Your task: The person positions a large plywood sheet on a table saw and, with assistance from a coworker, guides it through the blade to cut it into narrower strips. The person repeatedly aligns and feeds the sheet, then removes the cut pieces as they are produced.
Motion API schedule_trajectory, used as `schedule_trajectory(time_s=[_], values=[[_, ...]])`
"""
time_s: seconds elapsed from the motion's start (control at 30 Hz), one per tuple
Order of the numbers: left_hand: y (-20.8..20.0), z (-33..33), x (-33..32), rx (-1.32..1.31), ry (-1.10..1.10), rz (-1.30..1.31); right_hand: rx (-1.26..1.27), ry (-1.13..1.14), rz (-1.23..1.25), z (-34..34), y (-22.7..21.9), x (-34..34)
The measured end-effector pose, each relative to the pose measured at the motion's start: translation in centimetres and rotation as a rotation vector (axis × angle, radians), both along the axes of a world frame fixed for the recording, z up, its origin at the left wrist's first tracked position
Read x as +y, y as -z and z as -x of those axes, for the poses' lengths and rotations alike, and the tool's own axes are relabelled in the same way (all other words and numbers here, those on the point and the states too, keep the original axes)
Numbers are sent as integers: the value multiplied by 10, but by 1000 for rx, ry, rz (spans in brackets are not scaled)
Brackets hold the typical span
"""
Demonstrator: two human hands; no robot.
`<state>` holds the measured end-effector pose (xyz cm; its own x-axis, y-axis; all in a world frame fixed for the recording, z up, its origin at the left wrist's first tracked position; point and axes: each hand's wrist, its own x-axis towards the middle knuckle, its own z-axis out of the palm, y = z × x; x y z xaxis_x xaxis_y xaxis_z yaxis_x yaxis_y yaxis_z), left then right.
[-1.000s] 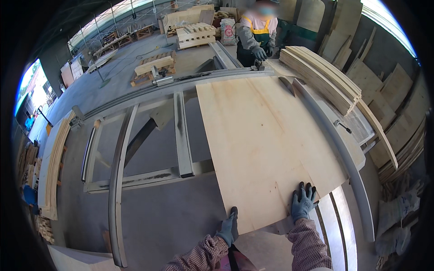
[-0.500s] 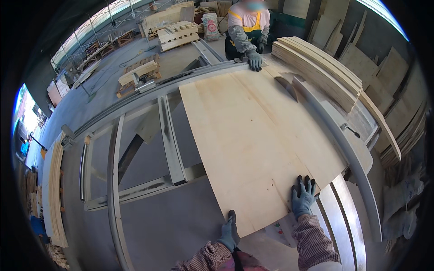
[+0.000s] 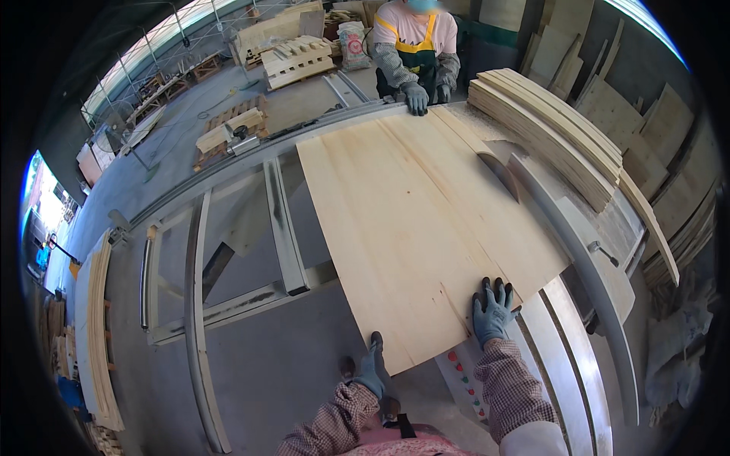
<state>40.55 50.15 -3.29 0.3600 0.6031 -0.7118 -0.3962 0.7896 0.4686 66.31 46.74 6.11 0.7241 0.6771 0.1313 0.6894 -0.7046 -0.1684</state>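
Note:
A large pale plywood sheet (image 3: pixel 403 228) lies across a table saw, its far right part beside the dark round blade (image 3: pixel 499 176). My left hand (image 3: pixel 372 374), in a blue-grey glove with dark fingertips, is closed on the sheet's near left corner; one digit shows at the edge and the other fingers are mostly hidden. My right hand (image 3: pixel 493 313), in a matching glove, lies open on top of the near edge, fingers spread. At the far edge, a co-worker's gloved hand (image 3: pixel 416 99) rests on the sheet.
A long grey fence (image 3: pixel 589 270) runs along the sheet's right side. Long boards (image 3: pixel 544 133) are stacked beyond it. Metal frame bars (image 3: pixel 285 228) extend left. Red and green buttons (image 3: pixel 465 384) sit below the near edge. The co-worker (image 3: pixel 414 38) stands opposite.
The plywood sheet has slid away from me, farther past the blade, with both my hands following it. The co-worker stands more upright, one hand still at the far edge. My view has shifted slightly.

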Motion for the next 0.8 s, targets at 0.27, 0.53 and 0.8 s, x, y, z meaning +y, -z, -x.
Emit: schedule_trajectory(time_s=[0.27, 0.53, 0.8], values=[[-47, -3, 19, 157, 218, -88, -5, 14, -4, -9, -5, 18], [-30, 18, 22, 279, 518, -611, 31, -3, 113, -14, -20, 28], [-75, 28, 60, 201, 383, -405, 89, 16, 135, -3, -33, 67]])
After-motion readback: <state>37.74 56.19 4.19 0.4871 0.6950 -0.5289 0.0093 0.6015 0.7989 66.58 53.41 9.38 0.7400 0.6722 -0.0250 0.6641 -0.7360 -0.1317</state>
